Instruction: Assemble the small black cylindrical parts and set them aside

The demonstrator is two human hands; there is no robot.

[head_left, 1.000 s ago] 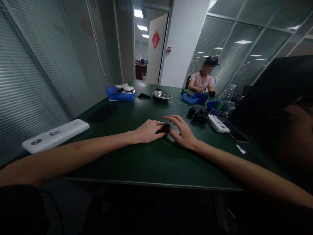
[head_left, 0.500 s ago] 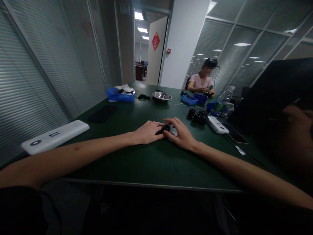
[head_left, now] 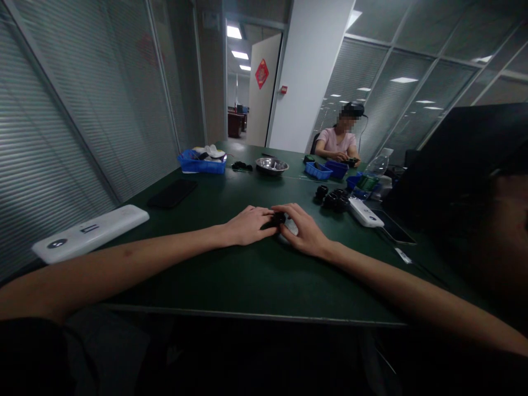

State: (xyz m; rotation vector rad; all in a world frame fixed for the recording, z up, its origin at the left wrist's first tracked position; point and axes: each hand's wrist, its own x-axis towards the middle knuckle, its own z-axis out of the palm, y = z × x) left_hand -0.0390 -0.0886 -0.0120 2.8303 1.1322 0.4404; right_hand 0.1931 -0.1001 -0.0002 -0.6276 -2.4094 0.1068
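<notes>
Both my hands rest close together on the dark green table [head_left: 256, 275], near its middle. My left hand [head_left: 247, 225] lies knuckles up, its fingertips closed on a small black part [head_left: 278, 219]. My right hand [head_left: 303, 231] curls over the same black part from the right, fingers bent round it. A pale object [head_left: 291, 226] shows under my right fingers; what it is I cannot make out.
A white power bank [head_left: 88, 232] lies at the left edge and a black phone [head_left: 172, 193] beyond it. Black parts [head_left: 332, 198], a white device [head_left: 365, 213] and a phone [head_left: 394, 232] sit to the right. Blue trays [head_left: 201, 162], a metal bowl [head_left: 271, 165] and a seated person [head_left: 337, 144] are at the far end.
My right fingers have curled in tighter over the black part. The view has tipped slightly, so everything sits a little lower in the picture. The far person's hands have shifted.
</notes>
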